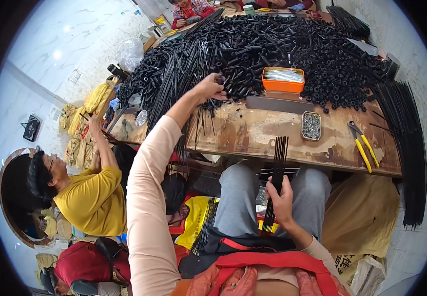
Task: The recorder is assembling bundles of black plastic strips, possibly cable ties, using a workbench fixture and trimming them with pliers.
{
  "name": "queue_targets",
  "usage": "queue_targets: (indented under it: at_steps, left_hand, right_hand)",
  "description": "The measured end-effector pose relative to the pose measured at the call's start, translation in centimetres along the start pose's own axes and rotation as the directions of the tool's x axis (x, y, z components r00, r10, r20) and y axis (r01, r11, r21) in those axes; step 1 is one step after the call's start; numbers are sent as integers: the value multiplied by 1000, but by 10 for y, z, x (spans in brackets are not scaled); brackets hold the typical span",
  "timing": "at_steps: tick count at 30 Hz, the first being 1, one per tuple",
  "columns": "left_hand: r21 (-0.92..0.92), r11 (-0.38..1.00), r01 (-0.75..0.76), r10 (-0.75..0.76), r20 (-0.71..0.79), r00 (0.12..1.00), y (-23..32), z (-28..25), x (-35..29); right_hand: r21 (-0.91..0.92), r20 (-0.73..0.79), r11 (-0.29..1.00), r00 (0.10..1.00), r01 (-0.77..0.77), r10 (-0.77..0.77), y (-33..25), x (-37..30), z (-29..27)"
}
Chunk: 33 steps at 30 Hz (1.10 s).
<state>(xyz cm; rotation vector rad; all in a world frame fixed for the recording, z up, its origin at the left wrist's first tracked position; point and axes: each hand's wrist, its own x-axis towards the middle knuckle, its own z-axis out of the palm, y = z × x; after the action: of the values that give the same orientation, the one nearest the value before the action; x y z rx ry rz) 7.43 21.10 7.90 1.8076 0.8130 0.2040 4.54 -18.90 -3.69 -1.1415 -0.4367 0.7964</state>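
Note:
My left hand [212,87] reaches over the table to the near edge of a heap of black plastic tubes [238,44]. Its fingers are curled beside the heap, and what they grip, if anything, is too small to tell. Next to that wrist a bunch of long thin black rods [174,84] lies across the heap and hangs past the table edge. Above my lap, my right hand [281,200] is closed round an upright bundle of thin black rods [279,158].
On the wooden table [238,130] are an orange box of white strips [283,86], a tray of small metal parts [311,126], yellow-handled pliers [364,146] and black rings [337,79]. More black rods [406,148] overhang the right end. A person in yellow [90,197] sits at left.

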Motion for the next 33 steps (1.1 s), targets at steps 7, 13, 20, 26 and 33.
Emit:
queue_targets:
  at_steps: [7, 13, 20, 26, 33]
  left_hand:
    - [639, 769, 17, 307, -392, 867, -48, 13, 9]
    - [643, 707, -295, 580, -287, 763, -11, 20, -42]
    - [391, 729, -562, 621, -34, 783, -63, 131, -138]
    - [-200, 904, -378, 428, 383, 819, 21, 147, -192]
    - [-366, 657, -659, 735, 113, 669, 101, 105, -316]
  right_hand:
    - [-62, -11, 997, 999, 51, -52, 11, -1, 3]
    - [-51, 11, 997, 998, 63, -62, 5, -3, 9]
    - [-7, 126, 999, 991, 36, -35, -6, -27, 22]
    - [259, 176, 961, 983, -98, 53, 14, -28, 18]
    - [19, 131, 997, 989, -72, 69, -7, -74, 34]
